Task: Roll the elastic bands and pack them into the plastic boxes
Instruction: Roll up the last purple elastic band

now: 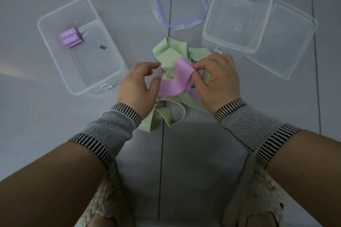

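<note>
A loose purple elastic band (171,84) lies across a heap of pale green bands (171,53) on the floor. My right hand (215,81) pinches the purple band's upper end between thumb and fingers. My left hand (138,86) sits at the band's left end with curled fingers, its thumb touching the purple strip. Two rolled purple bands (70,39) lie side by side inside the clear plastic box (55,61) on the left.
A second clear box (258,42) stands at the upper right, with a clear lid (287,57) beside it. A blue-rimmed lid (166,22) lies at the top centre. My feet in fluffy slippers (258,199) are at the bottom.
</note>
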Motion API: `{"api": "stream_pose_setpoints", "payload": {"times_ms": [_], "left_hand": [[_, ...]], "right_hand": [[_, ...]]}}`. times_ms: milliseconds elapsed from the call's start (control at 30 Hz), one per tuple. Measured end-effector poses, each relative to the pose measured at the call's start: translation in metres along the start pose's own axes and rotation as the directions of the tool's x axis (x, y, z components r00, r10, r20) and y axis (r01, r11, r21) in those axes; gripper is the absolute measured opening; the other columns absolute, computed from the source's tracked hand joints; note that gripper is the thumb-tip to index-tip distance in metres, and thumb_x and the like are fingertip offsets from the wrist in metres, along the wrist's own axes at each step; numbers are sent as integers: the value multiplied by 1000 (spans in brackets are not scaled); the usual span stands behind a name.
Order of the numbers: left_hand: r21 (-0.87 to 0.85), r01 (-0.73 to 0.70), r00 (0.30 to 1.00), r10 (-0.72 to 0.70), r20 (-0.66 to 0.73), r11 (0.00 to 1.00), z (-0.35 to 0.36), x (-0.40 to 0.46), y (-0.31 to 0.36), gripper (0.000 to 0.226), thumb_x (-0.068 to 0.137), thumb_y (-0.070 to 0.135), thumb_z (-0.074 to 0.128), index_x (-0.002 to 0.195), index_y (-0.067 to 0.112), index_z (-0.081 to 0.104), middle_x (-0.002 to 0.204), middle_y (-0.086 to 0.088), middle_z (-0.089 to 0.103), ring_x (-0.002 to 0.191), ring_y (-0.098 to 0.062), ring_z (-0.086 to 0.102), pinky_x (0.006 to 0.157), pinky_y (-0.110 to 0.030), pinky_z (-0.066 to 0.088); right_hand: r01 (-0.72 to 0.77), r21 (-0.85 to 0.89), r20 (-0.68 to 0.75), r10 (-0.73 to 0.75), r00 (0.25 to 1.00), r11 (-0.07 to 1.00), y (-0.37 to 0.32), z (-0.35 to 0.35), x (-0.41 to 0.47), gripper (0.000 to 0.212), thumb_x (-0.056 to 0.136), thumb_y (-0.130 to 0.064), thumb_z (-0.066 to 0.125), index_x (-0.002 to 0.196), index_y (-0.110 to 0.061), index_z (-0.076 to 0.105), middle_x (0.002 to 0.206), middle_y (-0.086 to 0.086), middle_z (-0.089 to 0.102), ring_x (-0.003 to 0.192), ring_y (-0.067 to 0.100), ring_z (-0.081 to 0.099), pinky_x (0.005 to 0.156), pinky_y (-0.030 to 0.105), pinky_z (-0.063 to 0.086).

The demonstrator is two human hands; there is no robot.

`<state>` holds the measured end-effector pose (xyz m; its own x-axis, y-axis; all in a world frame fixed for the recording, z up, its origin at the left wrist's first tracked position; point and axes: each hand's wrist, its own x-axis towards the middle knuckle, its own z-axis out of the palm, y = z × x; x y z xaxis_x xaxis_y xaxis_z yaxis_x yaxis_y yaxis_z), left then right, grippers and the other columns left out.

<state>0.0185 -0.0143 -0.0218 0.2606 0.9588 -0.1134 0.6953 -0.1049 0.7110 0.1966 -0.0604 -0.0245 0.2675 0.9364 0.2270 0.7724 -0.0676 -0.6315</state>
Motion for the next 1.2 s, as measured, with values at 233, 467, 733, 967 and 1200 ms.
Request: {"api": "stream_pose_setpoints", "payload": {"times_ms": [233,467,733,967,1200], "left_hand": [[94,-73,981,54,188,993,11,-9,15,41,79,41,68,116,26,61,110,5,66,102,-13,59,87,-21,41],[-56,9,994,-3,109,998,0,-4,19,16,81,25,67,78,38,59,72,17,64,71,-2,62,71,-19,51],[-236,74,997,-66,40,969,-20,1,31,19,78,15,72,82,30,62,78,8,68,70,-10,66,71,-29,56],[-241,-26,994,50,96,970,-95,8,91,26,74,14,76,81,32,59,78,4,67,72,-17,61,79,-35,54],[-203,-81,993,96,66,976,-186,-23,172,20,75,16,77,80,28,62,79,0,68,67,-6,59,69,-21,52]], "right_hand": [[167,-25,48,-166,985,986,-2,13,-13,17,78,-25,56,75,-11,65,83,5,63,95,25,48,84,30,37],[-10,14,269,6,963,1000,-9,14,-18,23,85,-22,63,107,-14,64,98,2,66,87,22,63,73,30,50],[-209,124,170,187,967,970,-22,-9,0,10,85,-21,62,91,-18,70,77,-2,69,73,21,65,72,39,53],[-23,76,126,13,992,997,-67,-86,35,7,84,-19,67,89,-16,71,83,-1,66,72,11,58,73,25,46],[-31,113,167,12,986,993,-149,-188,51,7,85,-21,66,87,-18,72,76,-6,67,66,5,58,65,6,41]]}}
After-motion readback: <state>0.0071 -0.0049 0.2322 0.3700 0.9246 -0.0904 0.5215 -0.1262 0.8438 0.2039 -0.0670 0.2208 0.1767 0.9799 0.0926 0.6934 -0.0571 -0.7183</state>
